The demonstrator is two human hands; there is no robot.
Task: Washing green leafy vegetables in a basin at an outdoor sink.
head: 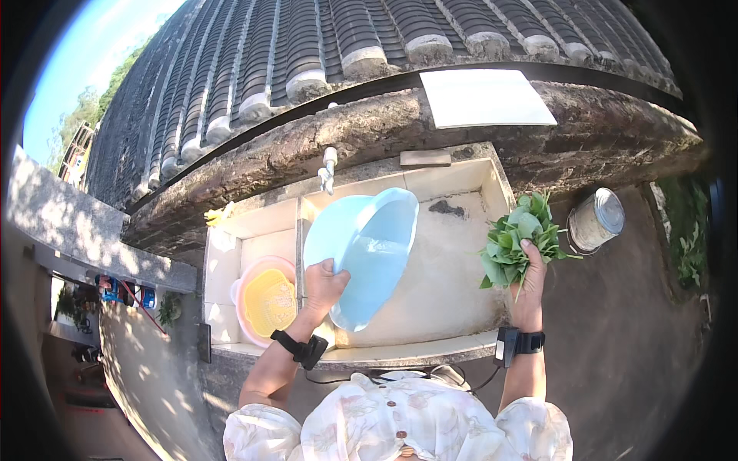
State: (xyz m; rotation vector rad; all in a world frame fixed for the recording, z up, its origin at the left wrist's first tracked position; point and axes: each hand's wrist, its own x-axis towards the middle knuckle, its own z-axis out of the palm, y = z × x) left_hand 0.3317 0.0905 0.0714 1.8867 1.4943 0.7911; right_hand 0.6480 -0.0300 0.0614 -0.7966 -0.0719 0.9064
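Note:
My left hand (pixel 326 286) grips the rim of a light blue plastic basin (pixel 377 259), which is tilted on its side over the tiled sink (pixel 450 311), its opening turned to the right. A bunch of leafy greens (pixel 513 239) is in my right hand (pixel 531 271), held at the sink's right edge, stems pointing down towards me. In the narrower left compartment of the sink, a yellow plastic basket (pixel 270 299) sits inside a pink plastic basin (pixel 245 282). A metal tap (pixel 327 173) stands out above the blue basin.
A metal can (pixel 599 219) stands right of the sink. A white board (pixel 487 98) lies on the ledge below the tiled roof (pixel 369 34). A small wooden block (pixel 425 158) rests on the sink's back rim, and something yellow (pixel 218 214) lies at its back left corner.

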